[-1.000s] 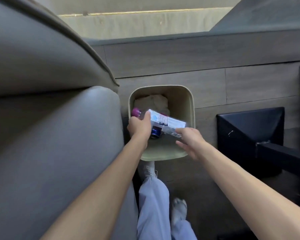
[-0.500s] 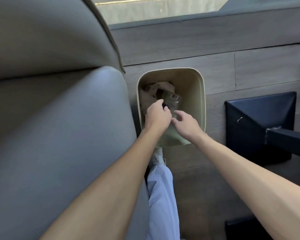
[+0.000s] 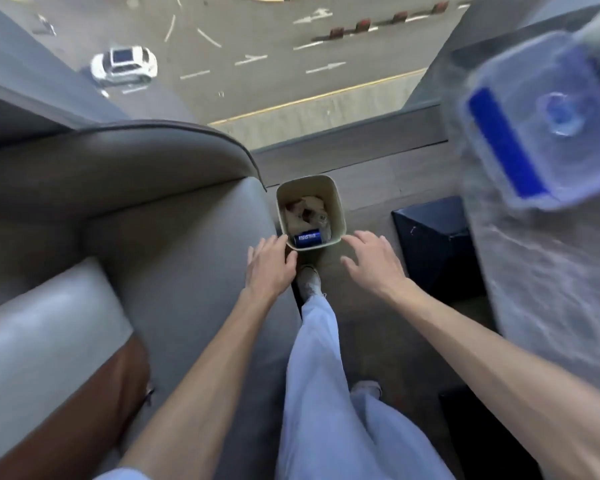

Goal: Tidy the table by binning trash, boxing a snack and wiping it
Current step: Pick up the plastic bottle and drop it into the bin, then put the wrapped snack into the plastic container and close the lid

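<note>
A small beige bin (image 3: 338, 206) stands on the floor between the sofa and the table base. Inside it lie a blue drink can (image 3: 307, 239) and crumpled paper and plastic trash (image 3: 307, 211). My left hand (image 3: 269, 268) hovers above the bin's near left corner, fingers spread and empty. My right hand (image 3: 373, 263) hangs to the right of the bin, also spread and empty. A clear plastic box with a blue clip (image 3: 537, 126) sits blurred on the grey marbled table (image 3: 541, 278) at the upper right.
A grey sofa (image 3: 136, 244) fills the left, with a brown cushion (image 3: 66, 407) at the lower left. The table's dark base (image 3: 437, 251) stands right of the bin. My legs in light trousers (image 3: 323, 375) are below. A window shows a street far beneath.
Both hands let go of the bottle and can into the bin and pulled back and apart. My head rose, so the bin looks smaller and the table and box came into view.
</note>
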`<state>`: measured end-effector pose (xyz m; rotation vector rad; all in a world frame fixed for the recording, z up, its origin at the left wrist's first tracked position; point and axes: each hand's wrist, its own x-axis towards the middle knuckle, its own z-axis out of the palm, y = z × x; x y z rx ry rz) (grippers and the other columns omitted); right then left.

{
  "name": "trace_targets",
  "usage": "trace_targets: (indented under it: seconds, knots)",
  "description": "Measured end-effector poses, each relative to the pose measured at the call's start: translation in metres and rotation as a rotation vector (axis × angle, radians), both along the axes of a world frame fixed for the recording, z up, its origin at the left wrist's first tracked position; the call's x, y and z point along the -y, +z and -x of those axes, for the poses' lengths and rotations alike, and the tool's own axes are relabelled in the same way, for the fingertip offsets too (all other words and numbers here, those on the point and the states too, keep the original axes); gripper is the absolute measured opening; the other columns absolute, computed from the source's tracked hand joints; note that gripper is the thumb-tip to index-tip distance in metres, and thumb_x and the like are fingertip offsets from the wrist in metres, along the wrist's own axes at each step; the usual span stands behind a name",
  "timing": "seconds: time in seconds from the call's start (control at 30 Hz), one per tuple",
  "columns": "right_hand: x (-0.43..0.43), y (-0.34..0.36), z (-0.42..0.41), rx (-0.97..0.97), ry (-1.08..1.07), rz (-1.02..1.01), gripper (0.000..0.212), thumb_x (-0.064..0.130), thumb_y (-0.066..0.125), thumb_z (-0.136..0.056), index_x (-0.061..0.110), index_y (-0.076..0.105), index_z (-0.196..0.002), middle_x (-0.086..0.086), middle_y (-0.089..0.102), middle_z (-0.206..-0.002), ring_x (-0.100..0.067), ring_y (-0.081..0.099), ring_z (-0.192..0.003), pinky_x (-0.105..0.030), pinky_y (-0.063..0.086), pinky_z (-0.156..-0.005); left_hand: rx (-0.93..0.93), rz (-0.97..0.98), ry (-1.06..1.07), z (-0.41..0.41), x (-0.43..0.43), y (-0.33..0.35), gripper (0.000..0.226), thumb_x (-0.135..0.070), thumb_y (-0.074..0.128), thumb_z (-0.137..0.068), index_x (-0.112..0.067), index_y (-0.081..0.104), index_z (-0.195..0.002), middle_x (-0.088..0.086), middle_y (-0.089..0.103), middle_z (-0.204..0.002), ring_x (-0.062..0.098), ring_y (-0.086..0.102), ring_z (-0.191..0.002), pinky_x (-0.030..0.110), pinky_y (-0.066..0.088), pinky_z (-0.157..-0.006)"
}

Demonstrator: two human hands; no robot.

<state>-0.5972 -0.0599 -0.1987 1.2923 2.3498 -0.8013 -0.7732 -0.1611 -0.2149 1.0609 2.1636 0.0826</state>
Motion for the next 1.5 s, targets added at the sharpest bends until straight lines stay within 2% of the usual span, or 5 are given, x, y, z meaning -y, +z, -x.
trace_targets:
  seconds: [0.27,0.47,0.67,1.1,1.5]
  knots:
    - [0.132,0.151,-0.197,-0.202,-0.151,-0.144,0.057,0.040,0.052,-0.095,0.024,0.037,-0.148,-0.006,0.033,-0.158,-0.025,0.018,-0.150,-0.048,0.010,-0.124,-0.100,0.053,-0.208,-0.168,0.088,0.162,0.061,-0.059,0.035,-0.094,-0.029,0.035,-0.148,0.007,0.024,-0.161,0.035,0.010,-0.151,0.065,-0.004,-0.115]
    - [0.183,0.196,-0.374,-0.116,-0.527,-0.211,0.065,0.049,0.050,-0.095,0.029,0.028,-0.152,-0.004,0.023,-0.162,-0.024,0.010,-0.152,-0.047,0.003,-0.123,-0.146,-0.038,-0.604,-0.298,0.044,0.212,0.064,-0.062,0.034,-0.094,-0.029,0.036,-0.148,0.006,0.028,-0.160,0.032,0.013,-0.151,0.063,0.002,-0.118]
    - [0.217,0.236,-0.477,-0.063,-0.994,-0.339,0.067,0.053,0.050,-0.093,0.027,0.031,-0.152,-0.005,0.029,-0.160,-0.027,0.019,-0.150,-0.050,0.014,-0.121,-0.166,-0.165,-0.992,-0.411,-0.015,0.253,0.062,-0.059,0.036,-0.095,-0.028,0.037,-0.148,0.005,0.032,-0.158,0.032,0.019,-0.149,0.062,0.003,-0.118]
    - [0.260,0.265,-0.510,0.042,-1.579,-0.340,0.065,0.055,0.046,-0.095,0.024,0.032,-0.151,-0.001,0.029,-0.158,-0.025,0.018,-0.149,-0.051,0.019,-0.118,-0.125,-0.246,-1.531,-0.527,-0.083,0.277,0.063,-0.062,0.029,-0.095,-0.031,0.030,-0.151,0.005,0.027,-0.160,0.032,0.011,-0.151,0.062,-0.003,-0.118]
    - [0.120,0.247,-0.458,0.006,-1.429,-0.315,0.064,0.049,0.056,-0.092,0.019,0.041,-0.147,-0.004,0.044,-0.150,-0.028,0.032,-0.142,-0.045,0.023,-0.116,-0.129,-0.197,-1.237,-0.410,-0.183,0.268,0.058,-0.055,0.033,-0.098,-0.028,0.035,-0.149,0.004,0.034,-0.157,0.030,0.020,-0.150,0.059,-0.001,-0.120]
